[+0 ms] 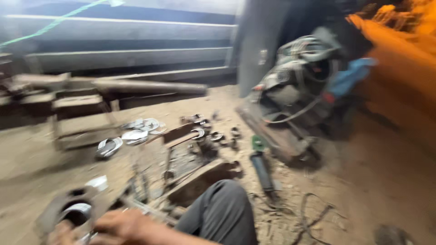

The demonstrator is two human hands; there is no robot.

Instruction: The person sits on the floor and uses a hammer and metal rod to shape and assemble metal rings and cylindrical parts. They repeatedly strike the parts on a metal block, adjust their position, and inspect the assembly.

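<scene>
We look down on a sandy workshop floor (372, 181), everything smeared by motion blur. Largest across the back runs a long corrugated metal wall (122, 41), with a thick steel pipe (150, 87) lying along its foot. To the right stands a bulky grey machine (299, 77) wrapped in hoses, with a blue part (352, 77) on its side and an orange-lit surface (399, 54) behind it. On the left sits a low metal stand (81, 118), and beside it on the sand lie several shiny curved metal pieces (136, 131); more small rings and fittings (218, 134) are scattered near a rusty angle-iron frame (190, 177) in the middle. We see no box or tray holding these parts; they lie loose on the ground. A dark angle grinder (262, 170) with a green tag rests just right of the frame, its cable (313, 213) trailing over the sand. Our grey-trousered knee (222, 213) rises at the bottom. At the lower left our right hand (120, 224) lies curled on top of a round grey metal housing (68, 211) with a shiny ring inside it; our left hand (61, 236) is at the housing's lower edge, mostly cut off, and we cannot tell how far either is closed.
</scene>
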